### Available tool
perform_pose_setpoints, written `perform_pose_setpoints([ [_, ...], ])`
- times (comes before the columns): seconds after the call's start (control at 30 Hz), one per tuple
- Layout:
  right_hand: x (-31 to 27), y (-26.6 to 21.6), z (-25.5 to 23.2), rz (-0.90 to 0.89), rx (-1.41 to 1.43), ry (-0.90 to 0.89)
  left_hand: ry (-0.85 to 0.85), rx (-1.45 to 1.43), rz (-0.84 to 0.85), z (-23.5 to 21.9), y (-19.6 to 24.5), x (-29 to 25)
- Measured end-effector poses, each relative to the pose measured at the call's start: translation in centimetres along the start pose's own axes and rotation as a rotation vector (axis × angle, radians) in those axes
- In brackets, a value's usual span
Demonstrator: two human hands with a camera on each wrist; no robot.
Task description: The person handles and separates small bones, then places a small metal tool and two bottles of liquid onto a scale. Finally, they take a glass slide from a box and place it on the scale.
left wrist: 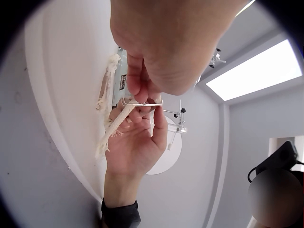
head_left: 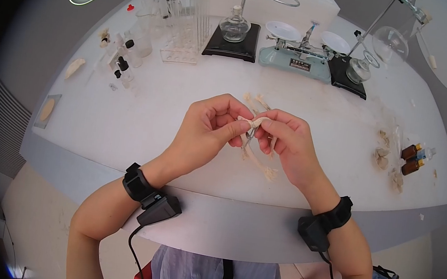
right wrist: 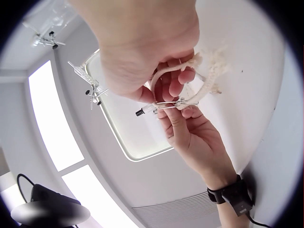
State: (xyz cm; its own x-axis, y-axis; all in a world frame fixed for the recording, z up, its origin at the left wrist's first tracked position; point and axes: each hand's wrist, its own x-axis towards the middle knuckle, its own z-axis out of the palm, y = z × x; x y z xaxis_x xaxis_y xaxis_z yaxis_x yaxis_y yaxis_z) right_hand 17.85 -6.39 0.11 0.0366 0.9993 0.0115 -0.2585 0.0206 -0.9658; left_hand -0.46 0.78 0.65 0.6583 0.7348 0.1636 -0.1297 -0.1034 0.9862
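Observation:
In the head view my left hand and right hand meet over the middle of the table. Between their fingertips, both pinch a cream cotton cord with frayed ends. A thin metal wire runs across the cord at the fingertips in the left wrist view. One length of cord curves away towards the tabletop in the right wrist view, and another bends up beside the right hand's fingers. More frayed cord ends show just beyond the hands. The fingers partly hide the place where cord and wire cross.
Beyond the hands stand a balance scale, a stand base with a glass flask, and a test-tube rack. Dropper bottles are at the left. Brown bottles and cotton bits lie at the right.

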Motion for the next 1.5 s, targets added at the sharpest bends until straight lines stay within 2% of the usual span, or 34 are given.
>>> perform_pose_setpoints([
  [0.33,0.2,0.1,-0.6,0.066,0.072,-0.123,-0.069,-0.03,0.051,0.3,0.4,-0.3],
  [0.53,0.3,0.5,0.1,-0.023,-0.015,0.051,-0.051,-0.002,0.082,0.1,0.2,-0.4],
  [0.6,1.2,2.2,-0.3,-0.488,-0.386,0.268,0.004,0.039,0.106,0.1,0.4,-0.5],
  [0.63,1.0,2.0,-0.3,-0.488,-0.387,0.268,0.004,0.038,0.106,0.2,0.4,-0.5],
  [0.7,0.2,1.1,-0.3,-0.599,-0.724,0.331,0.021,0.039,0.117,0.3,0.6,-0.6],
  [0.73,-0.1,0.9,-0.1,-0.601,-0.725,0.33,0.022,0.039,0.118,0.4,0.6,-0.6],
  [0.8,-0.5,0.7,0.3,-0.344,-0.442,0.13,-0.006,0.063,0.104,0.5,0.7,-0.7],
  [0.93,-0.4,0.9,0.7,-0.385,-0.415,0.139,-0.1,0.148,0.11,0.5,0.5,-0.8],
  [1.03,-0.2,0.6,0.9,-0.406,-0.325,0.228,-0.13,0.213,0.083,0.5,0.5,-0.9],
  [1.1,0.0,0.0,0.5,-0.262,-0.084,0.146,-0.16,0.241,0.045,0.5,0.5,-0.8],
  [1.13,0.0,-0.2,0.4,-0.262,-0.084,0.146,-0.16,0.241,0.045,0.5,0.4,-0.8],
  [1.2,0.2,-0.6,0.1,-0.174,0.159,0.171,-0.194,0.324,0.0,0.4,0.2,-0.7],
  [1.23,0.3,-0.8,-0.5,-0.174,0.159,0.17,-0.193,0.324,0.0,0.4,0.1,-0.6],
  [1.3,0.3,-1.0,-1.8,-0.082,0.174,-0.015,-0.141,0.258,-0.012,0.4,0.1,-0.6],
  [1.33,0.3,-1.0,-1.7,-0.082,0.174,-0.015,-0.141,0.258,-0.011,0.4,0.1,-0.6],
  [1.4,0.2,-0.9,-1.3,-0.028,-0.032,-0.016,-0.103,0.157,-0.02,0.4,0.1,-0.5],
  [1.5,0.3,-0.2,-0.8,-0.097,-0.009,0.0,-0.068,0.1,-0.017,0.5,0.7,-0.7],
])
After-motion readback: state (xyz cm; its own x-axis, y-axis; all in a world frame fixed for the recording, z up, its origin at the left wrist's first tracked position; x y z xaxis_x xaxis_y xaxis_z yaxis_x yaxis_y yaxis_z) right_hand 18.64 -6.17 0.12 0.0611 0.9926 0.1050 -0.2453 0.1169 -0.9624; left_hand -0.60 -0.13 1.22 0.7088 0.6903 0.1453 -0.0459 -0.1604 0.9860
